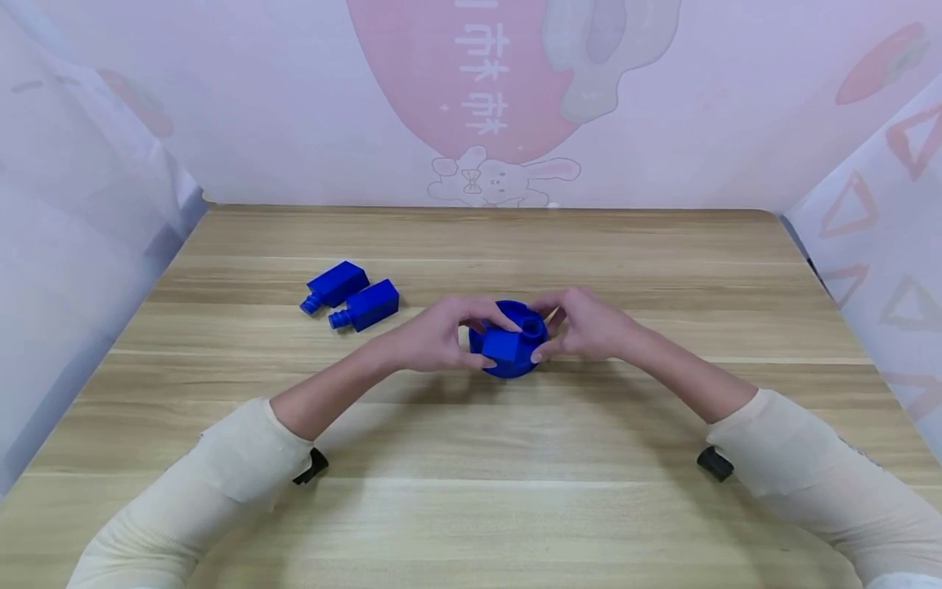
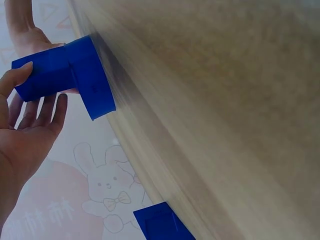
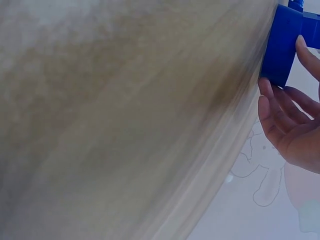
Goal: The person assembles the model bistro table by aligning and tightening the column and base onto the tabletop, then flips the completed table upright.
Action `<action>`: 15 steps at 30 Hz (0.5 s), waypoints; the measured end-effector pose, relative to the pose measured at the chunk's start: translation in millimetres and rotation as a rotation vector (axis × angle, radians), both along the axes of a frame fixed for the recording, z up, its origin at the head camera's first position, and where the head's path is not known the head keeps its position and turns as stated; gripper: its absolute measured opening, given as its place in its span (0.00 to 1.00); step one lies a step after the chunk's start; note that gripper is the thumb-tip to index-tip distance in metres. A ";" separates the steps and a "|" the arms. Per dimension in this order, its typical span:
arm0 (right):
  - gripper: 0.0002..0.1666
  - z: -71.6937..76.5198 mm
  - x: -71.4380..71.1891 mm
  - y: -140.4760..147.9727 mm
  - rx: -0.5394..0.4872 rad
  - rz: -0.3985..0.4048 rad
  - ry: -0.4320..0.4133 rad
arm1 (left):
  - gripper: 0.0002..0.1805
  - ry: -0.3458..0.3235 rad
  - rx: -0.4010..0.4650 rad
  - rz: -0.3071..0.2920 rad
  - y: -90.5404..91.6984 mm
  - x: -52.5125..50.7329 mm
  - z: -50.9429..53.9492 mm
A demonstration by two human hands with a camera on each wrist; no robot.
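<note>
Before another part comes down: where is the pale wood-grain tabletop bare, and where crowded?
Bare: tabletop from right hand to far right corner, and between the beige sleeves. Crowded: centre, where left hand grips a blue rectangular block on a round blue base; farther left, two threaded blue blocks.

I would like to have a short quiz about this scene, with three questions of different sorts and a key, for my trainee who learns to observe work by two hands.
1. How many blue rectangular blocks with ridged necks lie on the light brown wood-grain table?
2. True or false: the left hand pinches an upright blue rectangular block that stands on the round blue base.
3. What does the right hand hold? A) one of the lying blocks; B) the side of the round blue base; C) nothing.

Key:
1. Two.
2. True.
3. B.
</note>
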State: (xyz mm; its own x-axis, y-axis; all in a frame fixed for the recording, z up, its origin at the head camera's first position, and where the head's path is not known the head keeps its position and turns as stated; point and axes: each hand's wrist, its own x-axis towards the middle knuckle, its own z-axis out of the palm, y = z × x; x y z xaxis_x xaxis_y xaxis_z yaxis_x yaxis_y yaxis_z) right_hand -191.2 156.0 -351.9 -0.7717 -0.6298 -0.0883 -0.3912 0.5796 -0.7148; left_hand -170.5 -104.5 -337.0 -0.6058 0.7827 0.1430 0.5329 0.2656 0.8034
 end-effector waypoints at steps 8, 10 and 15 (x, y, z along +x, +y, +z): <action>0.37 -5.9 0.7 2.0 -0.037 0.012 0.043 | 0.24 -0.055 -0.001 -0.047 0.4 -7.5 1.8; 0.37 -6.4 0.8 2.4 -0.045 0.018 0.058 | 0.24 -0.063 0.000 -0.064 0.6 -9.9 2.0; 0.36 -6.9 1.5 2.6 -0.045 0.031 0.098 | 0.24 -0.087 -0.010 -0.101 0.1 -14.8 3.2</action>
